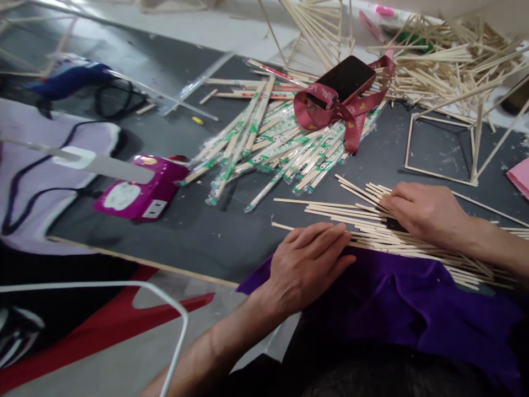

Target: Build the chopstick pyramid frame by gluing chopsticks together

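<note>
Mostly along the near edge of the grey desk (231, 242), in the head view: loose wooden chopsticks (374, 237), with long axes running left to right, roughly in line with that edge, and a few tips splayed toward the far side. Nearer to the bulk of them, the right hand (425, 212), reaching over from the right, with fingers curled down among the chopsticks; impossible to tell whether clamped on any. At the near edge, farther left, the left hand (309, 264), palm down and flat, with fingers straight and close together, thumb a little apart, tips pointing right over the left ends of some chopsticks, not closed around anything visible. Against that edge, a purple cloth (384, 281). Farther back, film-wrapped chopsticks (268, 149) in a pile, with a phone (351, 77) and red lanyard (353, 132) on top. Right of that pile, a square stick frame (440, 175); leftward, a magenta socket block (167, 182).
</note>
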Demonstrator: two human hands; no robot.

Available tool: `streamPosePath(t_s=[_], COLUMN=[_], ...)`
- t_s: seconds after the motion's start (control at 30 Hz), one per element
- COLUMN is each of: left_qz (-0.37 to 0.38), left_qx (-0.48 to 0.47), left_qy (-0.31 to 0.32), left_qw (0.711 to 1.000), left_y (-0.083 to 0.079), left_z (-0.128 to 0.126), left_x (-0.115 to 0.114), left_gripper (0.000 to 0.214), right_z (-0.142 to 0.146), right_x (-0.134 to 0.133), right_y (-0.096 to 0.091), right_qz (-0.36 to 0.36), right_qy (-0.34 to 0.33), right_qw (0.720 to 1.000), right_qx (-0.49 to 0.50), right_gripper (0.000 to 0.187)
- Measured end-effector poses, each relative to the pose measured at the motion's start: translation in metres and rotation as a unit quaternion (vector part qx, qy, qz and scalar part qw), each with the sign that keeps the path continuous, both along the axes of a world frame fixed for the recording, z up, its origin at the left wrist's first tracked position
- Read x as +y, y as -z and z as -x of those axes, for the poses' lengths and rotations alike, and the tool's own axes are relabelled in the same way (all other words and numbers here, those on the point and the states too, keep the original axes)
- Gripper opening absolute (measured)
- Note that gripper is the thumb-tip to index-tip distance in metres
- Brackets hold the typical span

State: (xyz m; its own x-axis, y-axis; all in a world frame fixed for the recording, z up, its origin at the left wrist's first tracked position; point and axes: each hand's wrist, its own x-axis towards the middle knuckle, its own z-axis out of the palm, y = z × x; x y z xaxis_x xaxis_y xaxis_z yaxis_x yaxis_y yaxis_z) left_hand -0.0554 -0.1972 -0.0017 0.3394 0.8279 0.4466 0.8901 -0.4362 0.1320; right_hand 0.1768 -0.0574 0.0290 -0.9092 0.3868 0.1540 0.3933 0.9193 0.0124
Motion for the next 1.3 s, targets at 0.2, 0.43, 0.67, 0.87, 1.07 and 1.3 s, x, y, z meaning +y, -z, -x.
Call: streamPosePath(t_s=[0.2, 0.43, 0.67, 0.87, 1.07, 1.3], left_qz=[-0.01, -0.022, -0.03, -0.035, -0.03, -0.104], left_qx=[0.011, 0.009, 0.016, 0.007, -0.008, -0.086], left_qy=[0.011, 0.013, 0.015, 0.011, 0.007, 0.014], left_qw=[1.0, 1.0, 0.999, 0.999, 1.0, 0.991], left_y=[0.0, 0.002, 0.004, 0.003, 0.005, -0.005], left_z=[0.001, 0.002, 0.002, 0.0, -0.002, 0.006], left_x=[0.002, 0.002, 0.003, 0.002, 0.003, 0.002], left_gripper=[0.02, 0.018, 0.019, 0.017, 0.017, 0.014], right_z=[0.007, 0.0, -0.005, 0.008, 0.01, -0.002], right_x=[-0.001, -0.006, -0.007, -0.012, -0.012, -0.002], right_y=[0.001, -0.003, -0.002, 0.004, 0.003, -0.008], right_qz=[0.006, 0.052, 0.076, 0.002, -0.04, 0.023], right_qy=[-0.015, -0.048, -0.018, -0.026, -0.014, 0.043], right_qw=[0.999, 0.997, 0.997, 0.998, 0.998, 0.999], right_qx=[0.038, 0.016, 0.005, -0.052, -0.052, -0.015], right_gripper=[0.025, 0.023, 0.03, 0.024, 0.025, 0.027])
